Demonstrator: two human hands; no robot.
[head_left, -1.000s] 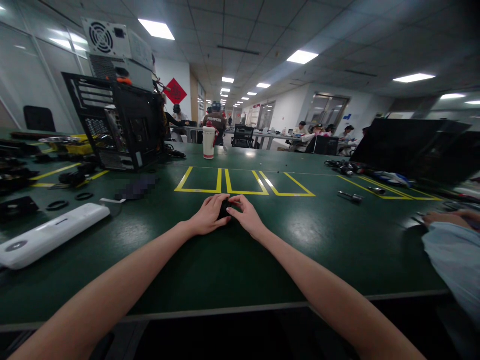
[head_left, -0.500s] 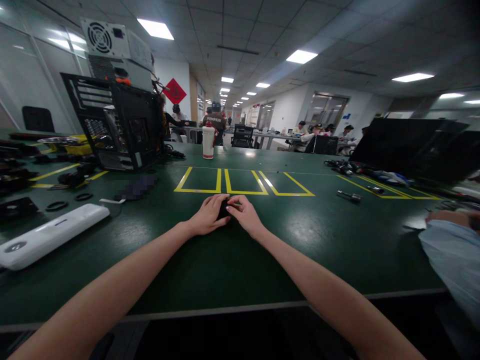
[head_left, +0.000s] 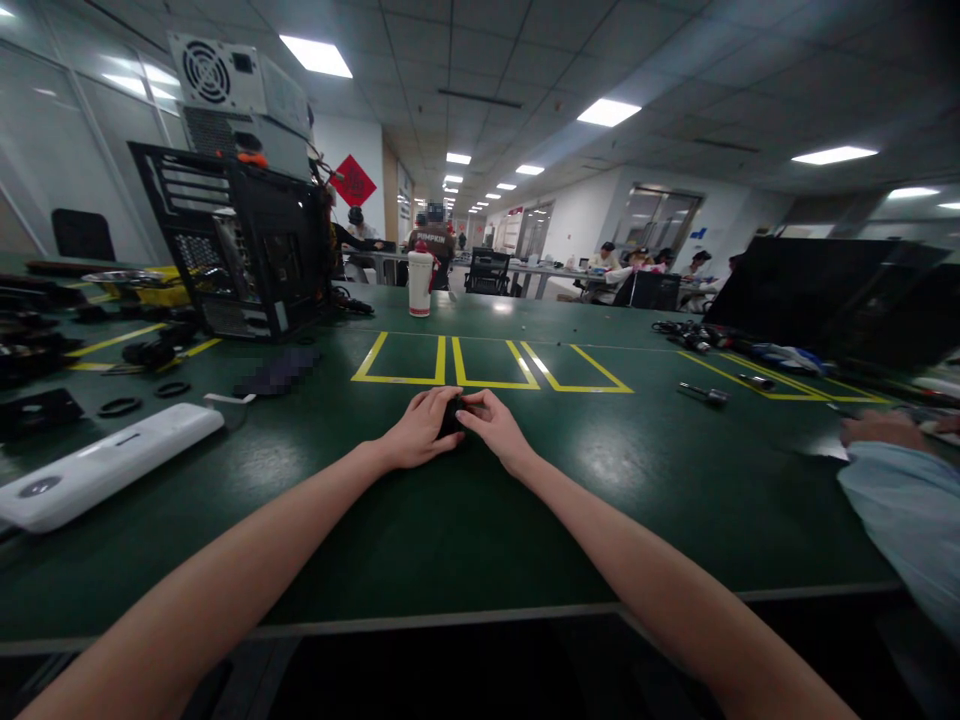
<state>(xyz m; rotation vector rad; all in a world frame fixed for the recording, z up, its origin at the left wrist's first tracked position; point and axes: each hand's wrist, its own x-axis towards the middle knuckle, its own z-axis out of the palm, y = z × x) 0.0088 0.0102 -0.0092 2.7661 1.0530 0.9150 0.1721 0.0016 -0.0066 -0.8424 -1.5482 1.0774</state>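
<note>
Between my two hands, just in front of the yellow tape outlines (head_left: 491,384), is a small black object (head_left: 451,418) whose details are too dark to tell. My left hand (head_left: 418,430) wraps round its left side, with the thumb low and the fingers over the top. On the right side, the fingertips of my right hand (head_left: 493,424) are pinched against the same object. Both hands rest low over the green table (head_left: 450,540).
A black computer case (head_left: 255,245) stands at the left behind a white power bank-like device (head_left: 112,465). A white cup (head_left: 420,280) is beyond the outlines. Metal tools (head_left: 703,394) lie at the right, near a person's light-blue sleeve (head_left: 900,510).
The view has shifted slightly. My hands keep nearly the same hold on the black object. At the far right, the other person's hand has moved a little, and something pale shows beside it.
</note>
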